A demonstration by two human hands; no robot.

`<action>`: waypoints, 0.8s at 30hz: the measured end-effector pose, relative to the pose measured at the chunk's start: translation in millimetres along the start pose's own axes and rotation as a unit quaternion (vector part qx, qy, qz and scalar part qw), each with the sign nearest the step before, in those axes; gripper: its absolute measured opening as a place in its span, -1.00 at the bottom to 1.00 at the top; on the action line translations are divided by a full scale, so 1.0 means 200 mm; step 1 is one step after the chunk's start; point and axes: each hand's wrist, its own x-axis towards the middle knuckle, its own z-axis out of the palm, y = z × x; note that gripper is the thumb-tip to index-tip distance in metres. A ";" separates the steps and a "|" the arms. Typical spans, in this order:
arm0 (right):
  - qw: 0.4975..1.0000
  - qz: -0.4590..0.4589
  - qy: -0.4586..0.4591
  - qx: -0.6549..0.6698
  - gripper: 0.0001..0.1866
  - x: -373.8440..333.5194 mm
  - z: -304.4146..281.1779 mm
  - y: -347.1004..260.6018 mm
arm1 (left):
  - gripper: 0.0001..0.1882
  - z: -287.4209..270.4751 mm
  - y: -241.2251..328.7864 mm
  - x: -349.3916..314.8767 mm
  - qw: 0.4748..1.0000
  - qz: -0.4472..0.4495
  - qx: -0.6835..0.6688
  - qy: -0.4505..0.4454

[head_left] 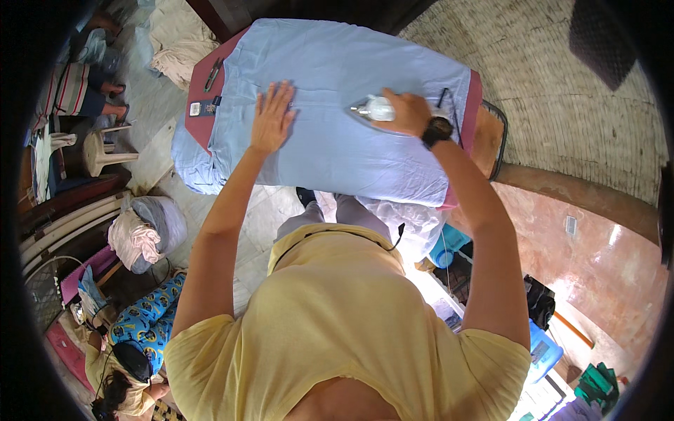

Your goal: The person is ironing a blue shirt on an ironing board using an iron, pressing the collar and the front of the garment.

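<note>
A light blue cloth (pixel 319 63) is spread over a red-covered ironing board (pixel 200 130). My left hand (pixel 274 118) lies flat on it, fingers spread, left of the middle. To the right, my right hand (pixel 408 114) is closed round the handle of an iron (pixel 380 109). The iron's pointed tip faces left, toward my left hand, and its body rests over the cloth. Its soleplate and handle are mostly hidden by my hand. On the board's bare left end lie a pair of thread snips (pixel 213 76) and a dark tag with a white label (pixel 205 107).
Cream cloth (pixel 179 45) lies heaped on the floor at the far left, near a plastic stool (pixel 102 151) and a person's legs (pixel 105 105). Another person in blue patterned trousers (pixel 144 309) sits lower left, near a plastic-wrapped bundle (pixel 158 224). A wall (pixel 583 245) stands right.
</note>
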 end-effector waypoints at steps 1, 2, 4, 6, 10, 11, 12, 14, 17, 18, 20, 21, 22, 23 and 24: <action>0.999 0.006 0.017 -0.035 -0.27 -0.08 0.00 0.13 | -0.43 0.01 0.06 0.03 1.000 0.025 -0.011 -0.012; 0.997 0.011 0.033 -0.069 -0.27 -0.15 0.00 0.24 | -0.43 0.01 0.09 0.05 0.998 0.048 -0.021 -0.025; 0.997 0.027 0.035 -0.056 -0.30 -0.27 -0.04 0.41 | -0.44 0.07 0.08 0.03 0.999 0.037 -0.004 -0.036; 0.997 0.034 0.049 -0.044 -0.33 -0.31 -0.04 0.45 | -0.44 0.09 0.10 0.04 0.998 0.034 0.004 -0.045; 0.996 0.040 0.057 -0.049 -0.34 -0.24 -0.01 0.35 | -0.44 0.08 0.10 0.05 0.998 0.037 0.003 -0.049; 0.997 0.037 0.060 -0.045 -0.35 -0.20 -0.01 0.28 | -0.44 0.08 0.10 0.05 0.998 0.037 0.004 -0.049; 0.997 0.031 0.065 -0.041 -0.35 -0.17 -0.02 0.23 | -0.43 0.07 0.10 0.05 0.998 0.036 0.008 -0.054; 0.996 0.051 0.056 -0.041 -0.37 -0.14 -0.02 0.22 | -0.43 0.06 0.09 0.05 0.998 0.030 0.016 -0.059; 0.996 0.035 0.065 -0.050 -0.38 -0.15 0.00 0.25 | -0.44 0.07 0.06 0.03 0.998 0.025 -0.007 -0.058; 0.996 0.031 0.079 -0.029 -0.38 -0.14 0.01 0.25 | -0.47 0.05 0.05 0.04 0.998 0.007 -0.059 -0.020; 0.994 0.024 0.104 0.017 -0.39 -0.12 0.02 0.24 | -0.52 -0.01 0.02 0.04 0.985 -0.025 -0.160 0.058; 0.994 0.086 0.065 -0.004 -0.39 -0.09 -0.01 0.23 | -0.55 -0.03 -0.02 0.01 0.981 -0.083 -0.140 0.106; 0.997 0.057 0.061 0.002 -0.39 -0.08 0.00 0.21 | -0.58 -0.05 -0.08 -0.03 0.971 -0.140 -0.119 0.152; 0.998 0.029 0.057 0.007 -0.38 -0.08 0.00 0.20 | -0.61 -0.07 -0.13 -0.06 0.956 -0.194 -0.100 0.198; 0.998 0.003 0.054 0.011 -0.38 -0.07 -0.01 0.19 | -0.63 -0.07 -0.18 -0.10 0.944 -0.240 -0.056 0.219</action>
